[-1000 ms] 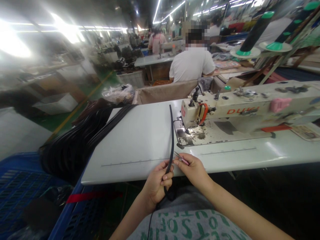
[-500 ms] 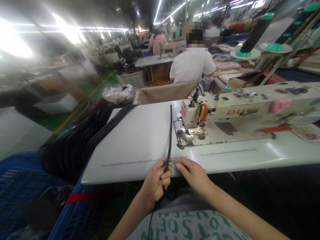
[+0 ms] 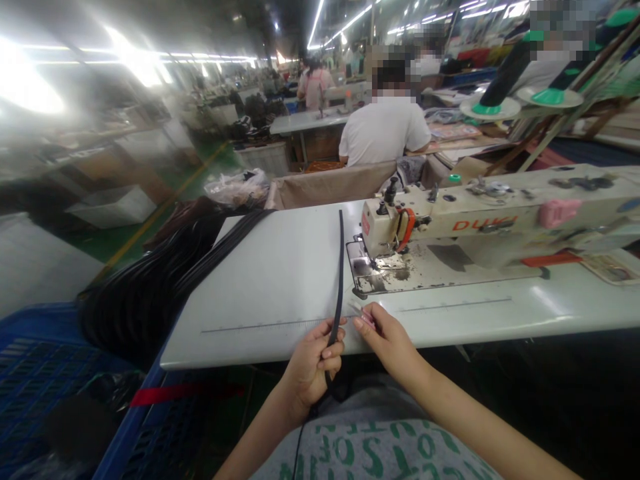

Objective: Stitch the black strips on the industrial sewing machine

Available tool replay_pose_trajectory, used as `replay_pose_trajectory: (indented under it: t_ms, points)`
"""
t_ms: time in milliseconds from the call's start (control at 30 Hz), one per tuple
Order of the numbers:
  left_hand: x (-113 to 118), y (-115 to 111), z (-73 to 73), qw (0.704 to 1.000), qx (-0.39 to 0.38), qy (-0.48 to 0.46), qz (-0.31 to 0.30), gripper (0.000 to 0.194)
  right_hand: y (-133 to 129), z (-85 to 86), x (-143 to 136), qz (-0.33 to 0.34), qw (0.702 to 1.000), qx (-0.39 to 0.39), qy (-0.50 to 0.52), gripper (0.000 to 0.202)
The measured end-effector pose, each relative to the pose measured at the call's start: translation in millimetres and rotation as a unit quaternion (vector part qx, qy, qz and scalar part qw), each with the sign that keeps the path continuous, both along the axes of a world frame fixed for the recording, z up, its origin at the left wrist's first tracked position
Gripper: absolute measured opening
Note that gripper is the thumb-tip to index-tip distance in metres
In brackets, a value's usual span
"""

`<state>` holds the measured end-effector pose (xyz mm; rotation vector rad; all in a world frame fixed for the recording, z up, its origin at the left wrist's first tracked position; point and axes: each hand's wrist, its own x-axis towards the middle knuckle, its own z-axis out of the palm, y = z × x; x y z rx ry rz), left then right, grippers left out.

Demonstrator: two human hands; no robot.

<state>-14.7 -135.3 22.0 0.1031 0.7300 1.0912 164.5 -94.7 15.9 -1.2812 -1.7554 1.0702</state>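
My left hand [image 3: 316,355] is closed round a narrow black strap [image 3: 341,273] in front of the table edge. The strap's far part runs away from me over the white table, left of the sewing machine [image 3: 435,220], and its lower end hangs below my fingers. In my right hand [image 3: 387,337] is a small pair of thread snips [image 3: 364,317], pinched between thumb and fingers. Their pale pointed tips face up and left, apart from the strap. Much of the tool is hidden by my fingers.
The white table [image 3: 265,280] carries a printed ruler line. Long black strips [image 3: 150,287] hang over its left edge, by a blue plastic basket [image 3: 135,427]. Thread cones [image 3: 505,73] stand at right. Past a brown cloth-lined bin [image 3: 330,183] sits a person in white [image 3: 383,130].
My right hand has moved slightly up and right, and the snips have come away from the strap, tips now pointing more upward. My left hand stays nearly still on the strap.
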Motion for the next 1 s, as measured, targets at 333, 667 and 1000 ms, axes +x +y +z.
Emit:
replay_pose_trajectory:
  t_ms: [333, 667, 1000]
  points:
    - [-1.0, 2.3, -8.6, 1.0, -0.007, -0.025, 0.011, 0.025, -4.6, -4.1, -0.2, 0.054, 0.994, -0.078, 0.054, 0.043]
    - [18.1, 11.1, -3.5, 0.993, 0.019, 0.075, 0.087, 0.018, -13.3, -2.0, 3.0, 0.148, 0.977, -0.153, -0.002, 0.044]
    - [38.0, 20.3, -3.1, 0.987, 0.099, 0.126, -0.001, 0.041, -14.8, -10.3, 6.2, 0.102, 0.977, -0.156, 0.099, 0.045]
